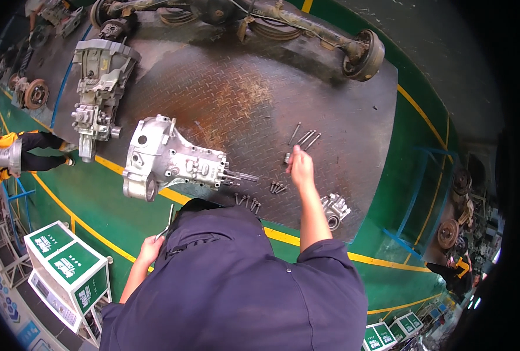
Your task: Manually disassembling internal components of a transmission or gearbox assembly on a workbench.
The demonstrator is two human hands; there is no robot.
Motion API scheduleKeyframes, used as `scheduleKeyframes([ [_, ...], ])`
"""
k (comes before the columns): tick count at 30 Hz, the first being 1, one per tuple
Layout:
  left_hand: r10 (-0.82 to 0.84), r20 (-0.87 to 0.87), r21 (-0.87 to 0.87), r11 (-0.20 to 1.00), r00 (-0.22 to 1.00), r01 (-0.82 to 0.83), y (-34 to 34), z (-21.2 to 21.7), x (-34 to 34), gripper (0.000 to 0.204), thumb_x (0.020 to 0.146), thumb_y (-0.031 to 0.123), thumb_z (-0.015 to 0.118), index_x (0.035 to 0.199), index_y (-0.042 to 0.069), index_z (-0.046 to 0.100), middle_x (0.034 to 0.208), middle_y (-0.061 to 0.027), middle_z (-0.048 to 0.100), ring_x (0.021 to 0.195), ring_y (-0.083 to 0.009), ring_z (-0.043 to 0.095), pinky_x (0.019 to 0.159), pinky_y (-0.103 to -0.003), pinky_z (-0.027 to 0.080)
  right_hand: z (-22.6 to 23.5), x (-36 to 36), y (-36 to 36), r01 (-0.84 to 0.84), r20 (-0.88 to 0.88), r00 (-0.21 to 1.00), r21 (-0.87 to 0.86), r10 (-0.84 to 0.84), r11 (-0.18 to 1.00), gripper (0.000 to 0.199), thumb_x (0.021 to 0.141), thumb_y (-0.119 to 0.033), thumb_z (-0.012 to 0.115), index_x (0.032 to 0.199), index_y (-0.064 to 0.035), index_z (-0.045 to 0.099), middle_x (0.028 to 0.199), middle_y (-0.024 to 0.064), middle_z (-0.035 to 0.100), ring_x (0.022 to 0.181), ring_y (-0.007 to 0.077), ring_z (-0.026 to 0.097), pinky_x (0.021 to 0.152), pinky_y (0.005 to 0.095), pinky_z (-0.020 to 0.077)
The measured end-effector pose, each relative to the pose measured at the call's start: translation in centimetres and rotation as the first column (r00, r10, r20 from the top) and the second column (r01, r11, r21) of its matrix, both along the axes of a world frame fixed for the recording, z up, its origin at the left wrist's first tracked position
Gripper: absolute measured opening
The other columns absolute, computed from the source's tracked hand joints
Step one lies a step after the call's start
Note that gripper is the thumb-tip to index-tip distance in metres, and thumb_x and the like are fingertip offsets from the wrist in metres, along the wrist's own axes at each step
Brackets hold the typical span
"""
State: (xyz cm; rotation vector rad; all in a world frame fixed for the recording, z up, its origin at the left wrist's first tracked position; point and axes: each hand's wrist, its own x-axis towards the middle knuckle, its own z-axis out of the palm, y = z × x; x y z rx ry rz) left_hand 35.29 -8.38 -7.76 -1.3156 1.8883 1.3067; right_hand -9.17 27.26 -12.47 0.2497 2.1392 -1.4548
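Observation:
My right hand (pixel 301 169) reaches over the steel plate table, its fingers drawn together beside several long bolts (pixel 309 139). A small metal cylinder (pixel 287 158) is next to its fingertips; what the fingers pinch is hidden. Low at my left side, my left hand (pixel 149 249) is closed around a slim silver hand tool (pixel 171 215), perhaps a wrench. A silver gearbox housing (pixel 184 161) lies in front of me, its splined shaft (pixel 242 175) pointing right. Short bolts (pixel 277 188) lie right of the shaft, and more bolts (pixel 248 202) lie by the near edge.
A small cast metal part (pixel 335 210) sits near the table's right front corner. Another gearbox (pixel 101 88) stands at the left, and a vehicle axle (pixel 271 20) spans the back. At far left is a person (pixel 26 146) in yellow and black beside a metal housing (pixel 2 157).

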Motion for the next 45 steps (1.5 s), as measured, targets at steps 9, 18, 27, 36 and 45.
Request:
scheduleKeyframes([
  [9, -0.31, -0.066, -0.111, 0.947, 0.948, 0.302, 2.5, 10.3, -10.7, 0.035, 0.097, 0.031, 0.062, 0.08, 0.001, 0.059, 0.064, -0.0081, 0.053, 0.063, -0.0155, 0.049, 0.062, -0.036, 0.044, 9.9, 13.6, -10.3, -0.601, -0.225, 0.77, 0.06, 0.598, 0.797, 0.04, 0.098, -0.038, 0.062, 0.086, 0.0, 0.066, 0.083, 0.0164, 0.065, 0.081, 0.035, 0.065, 0.075, 0.0443, 0.0506],
  [18, -0.517, -0.468, -0.016, 0.816, 0.717, 0.578, 9.8, 12.5, -19.8, 0.024, 0.093, 0.017, 0.068, 0.095, 0.003, 0.049, 0.065, -0.0068, 0.053, 0.057, -0.0176, 0.049, 0.056, -0.036, 0.042, 11.6, 19.0, -9.9, 0.051, 0.276, 0.947, -0.64, 0.168, 0.767, 0.039, 0.109, -0.032, 0.047, 0.129, 0.0007, 0.055, 0.115, 0.0108, 0.064, 0.107, 0.0169, 0.061, 0.095, 0.0322, 0.0508],
  [27, -0.785, -0.583, -0.161, 0.364, 0.209, 0.918, 12.7, 13.0, -22.8, 0.064, 0.091, 0.019, 0.068, 0.148, 0.005, 0.041, 0.15, -0.0242, 0.041, 0.139, -0.0396, 0.043, 0.115, -0.044, 0.038, 10.4, 15.1, -0.6, 0.798, 0.384, 0.599, -0.365, -0.703, 0.48, 0.037, 0.108, -0.04, 0.043, 0.081, -0.0143, 0.042, 0.059, -0.0019, 0.037, 0.042, 0.0109, 0.034, 0.034, 0.0291, 0.028],
  [36, -0.667, -0.115, 0.017, 0.739, 0.736, 0.673, 2.1, 3.0, -14.6, 0.045, 0.09, 0.019, 0.065, 0.132, 0.004, 0.057, 0.114, -0.0176, 0.069, 0.106, -0.0297, 0.068, 0.092, -0.04, 0.053, -5.0, 2.7, 10.4, 0.83, 0.218, 0.505, 0.143, -0.835, 0.539, 0.011, 0.094, -0.01, 0.048, 0.089, -0.0012, 0.051, 0.066, 0.0077, 0.051, 0.052, 0.0182, 0.052, 0.045, 0.032, 0.0436],
  [45, -0.446, 0.144, -0.049, 0.888, 0.883, 0.456, -5.2, -4.5, 0.9, 0.038, 0.089, 0.013, 0.058, 0.125, 0.002, 0.061, 0.098, -0.0141, 0.072, 0.088, -0.0245, 0.068, 0.081, -0.037, 0.054, -14.7, 1.0, 14.7, 0.521, 0.051, 0.697, 0.649, -0.715, 0.554, 0.028, 0.093, -0.01, 0.055, 0.112, 0.0105, 0.061, 0.101, 0.0248, 0.068, 0.091, 0.0343, 0.071, 0.077, 0.0487, 0.0592],
])
